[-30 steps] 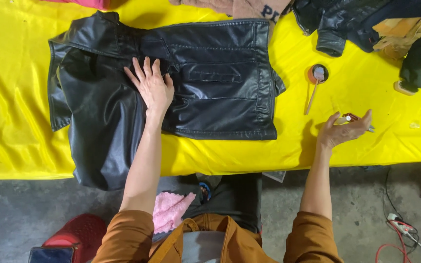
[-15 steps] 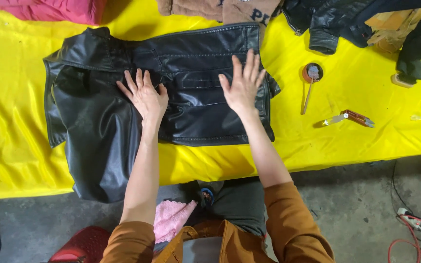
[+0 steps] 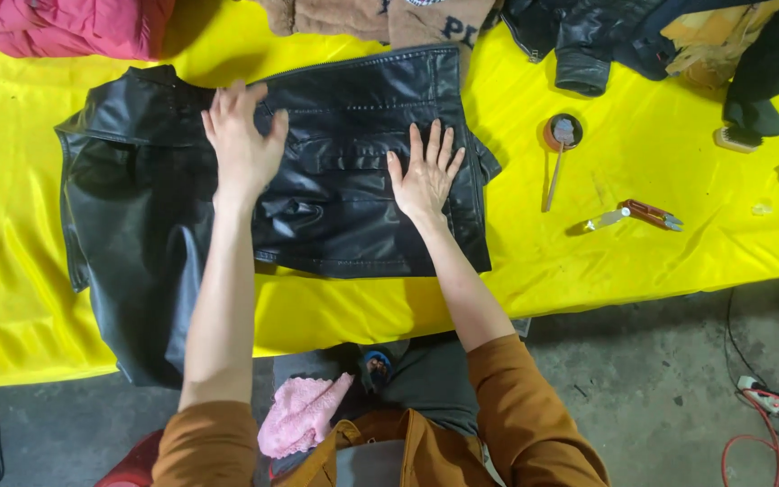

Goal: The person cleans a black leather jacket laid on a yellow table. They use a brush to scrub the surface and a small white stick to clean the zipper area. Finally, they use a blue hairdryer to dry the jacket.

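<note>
A black leather jacket (image 3: 344, 225) lies spread on a table under a yellow cloth (image 3: 588, 252), one sleeve hanging over the near edge at the left. My left hand (image 3: 243, 144) rests flat on the jacket's upper middle, fingers spread. My right hand (image 3: 427, 176) presses flat on the jacket's right half near a chest pocket, fingers apart. Neither hand holds anything.
To the right of the jacket lie a small round-headed brush (image 3: 559, 144) and red-handled snips (image 3: 637, 216). Dark garments (image 3: 606, 36) are heaped at the back right, a pink one (image 3: 65, 27) at the back left, a brown one (image 3: 353, 16) behind. A pink rag (image 3: 299, 415) sits on my lap.
My right hand left the snips on the cloth and came onto the jacket. My left hand has slid up toward the collar. The view has moved closer.
</note>
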